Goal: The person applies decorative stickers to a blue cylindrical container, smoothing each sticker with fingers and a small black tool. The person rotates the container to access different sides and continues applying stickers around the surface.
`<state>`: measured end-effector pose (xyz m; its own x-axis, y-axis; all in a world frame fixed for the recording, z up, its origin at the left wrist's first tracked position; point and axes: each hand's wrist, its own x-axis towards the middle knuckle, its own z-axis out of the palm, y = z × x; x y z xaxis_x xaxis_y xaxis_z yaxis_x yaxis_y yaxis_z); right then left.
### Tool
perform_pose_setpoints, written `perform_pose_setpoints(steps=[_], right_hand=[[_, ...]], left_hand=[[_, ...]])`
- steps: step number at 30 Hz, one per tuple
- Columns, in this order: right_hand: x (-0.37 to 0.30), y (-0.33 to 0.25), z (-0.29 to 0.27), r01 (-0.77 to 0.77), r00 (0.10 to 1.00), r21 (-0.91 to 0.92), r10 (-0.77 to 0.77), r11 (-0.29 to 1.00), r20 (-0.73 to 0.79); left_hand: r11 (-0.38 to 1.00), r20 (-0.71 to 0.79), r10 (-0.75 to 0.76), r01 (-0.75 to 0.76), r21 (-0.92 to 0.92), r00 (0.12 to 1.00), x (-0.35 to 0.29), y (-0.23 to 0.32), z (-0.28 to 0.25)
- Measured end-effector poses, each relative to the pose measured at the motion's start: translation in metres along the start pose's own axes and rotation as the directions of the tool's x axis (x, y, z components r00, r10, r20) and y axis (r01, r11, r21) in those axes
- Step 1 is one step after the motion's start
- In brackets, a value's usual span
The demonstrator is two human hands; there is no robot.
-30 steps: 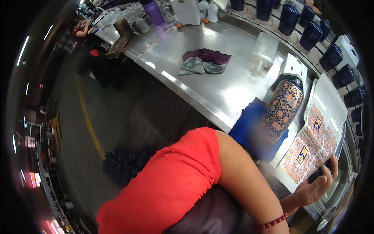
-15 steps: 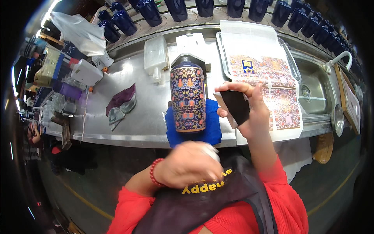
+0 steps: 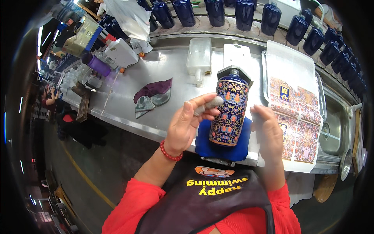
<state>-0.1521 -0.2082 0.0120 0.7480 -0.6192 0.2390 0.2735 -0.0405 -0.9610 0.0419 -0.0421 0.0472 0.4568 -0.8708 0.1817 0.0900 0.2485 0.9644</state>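
A dark blue bottle (image 3: 230,113), covered with a colourful floral pattern in gold, orange and pink, lies on a blue cloth (image 3: 202,142) at the table's front edge, its neck pointing away from me. At its left side is my left hand (image 3: 191,119), fingers apart; a greyish-white covering wraps one finger, whose tip meets or overlaps the bottle's edge. My right hand (image 3: 271,130) hovers just right of the bottle, fingers raised and bent, smeared by motion. Whether it holds anything does not show. A dark angular holder (image 3: 246,74) surrounds the bottle's neck end.
Printed pattern sheets (image 3: 290,113) lie on a metal tray (image 3: 266,78) at the right, beside a sink (image 3: 331,128). A clear empty bottle (image 3: 198,58) and purple-grey cloths (image 3: 154,93) lie leftward. Plain blue bottles (image 3: 215,12) line the far conveyor. Bottles and boxes crowd the far left.
My left hand has risen from near my apron to the bottle's left side. My right hand has turned; the black piece with pale edging it held no longer shows. The view has shifted left.
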Motion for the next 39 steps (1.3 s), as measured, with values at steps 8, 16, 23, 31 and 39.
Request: perform_pose_setpoints(steps=[8,16,23,31,39], right_hand=[[0.018,0.0,0.017,0.242,0.97,-0.664,-0.167,0.708,0.175],[0.046,-0.005,0.017,0.267,0.963,-0.741,-0.202,0.616,0.179],[0.055,-0.007,0.021,0.264,0.96,-0.781,-0.23,0.566,0.157],[0.061,-0.01,0.024,0.289,0.951,-0.788,-0.256,0.543,0.173],[0.077,-0.014,0.015,0.222,0.968,-0.604,-0.245,0.766,0.046]], left_hand=[[0.625,0.159,0.293,-0.315,0.714,0.943,0.049,-0.026,-0.009],[0.486,0.259,0.413,-0.452,0.748,0.873,0.061,-0.031,-0.009],[0.429,0.282,0.407,-0.454,0.781,0.869,0.061,-0.028,-0.009],[0.409,0.308,0.402,-0.47,0.782,0.862,0.063,-0.025,-0.01],[0.547,0.234,0.356,-0.405,0.733,0.905,0.07,-0.024,-0.011]])
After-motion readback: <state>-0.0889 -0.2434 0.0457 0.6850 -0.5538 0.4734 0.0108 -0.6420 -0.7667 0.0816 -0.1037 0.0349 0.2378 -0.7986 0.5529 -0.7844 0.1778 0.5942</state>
